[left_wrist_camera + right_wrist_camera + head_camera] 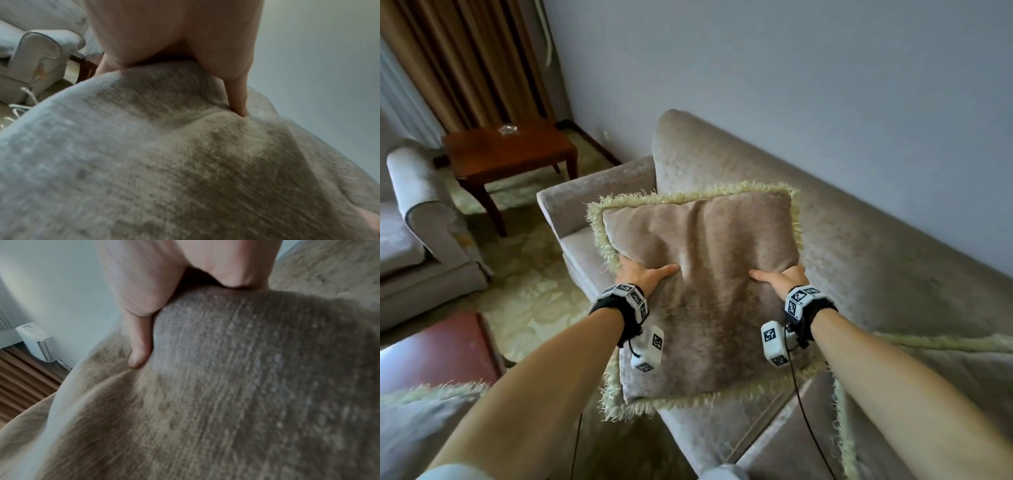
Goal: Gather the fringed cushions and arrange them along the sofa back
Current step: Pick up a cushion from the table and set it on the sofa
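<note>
A beige velvet cushion (702, 274) with a pale fringe is held up over the sofa's left end, in front of the sofa back (825, 212). My left hand (643, 274) grips its left edge, thumb pressed into the front face and fingers hidden behind. My right hand (780, 277) grips the right edge the same way. The wrist views show the cushion fabric (185, 162) (226, 386) close up, with each thumb dug into it. A second fringed cushion (945, 370) lies on the seat under my right arm. A third fringed cushion (424, 418) shows at lower left.
The sofa's armrest (592, 198) is left of the held cushion. A wooden side table (510, 150) with a glass ashtray (507, 129) stands beyond it, by brown curtains (465, 61). An armchair (421, 226) sits at far left, and a reddish table (438, 349) at lower left.
</note>
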